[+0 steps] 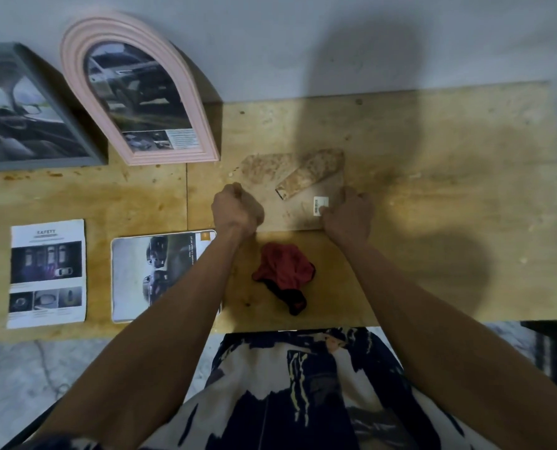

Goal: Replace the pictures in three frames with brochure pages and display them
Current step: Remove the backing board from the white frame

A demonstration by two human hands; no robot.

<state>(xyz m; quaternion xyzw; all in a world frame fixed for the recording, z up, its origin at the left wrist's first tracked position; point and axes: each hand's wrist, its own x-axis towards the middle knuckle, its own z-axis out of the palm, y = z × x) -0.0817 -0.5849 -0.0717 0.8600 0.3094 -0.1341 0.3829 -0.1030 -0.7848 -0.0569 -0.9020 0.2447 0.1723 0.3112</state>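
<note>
A third picture frame lies face down at the middle of the table, its brown back up with a barcode sticker. Its speckled easel stand is folded out. My left hand is curled at the frame's left edge and grips it. My right hand holds the right edge, thumb by the sticker. A pink arched frame and a grey frame stand at the back left, each showing a car brochure page. Loose brochure pages lie at the front left: a "Safety" page and a car page.
A red and black cloth lies near the front edge between my forearms. The plywood table top stretches to the right against a pale wall. Its front edge runs just before my patterned shirt.
</note>
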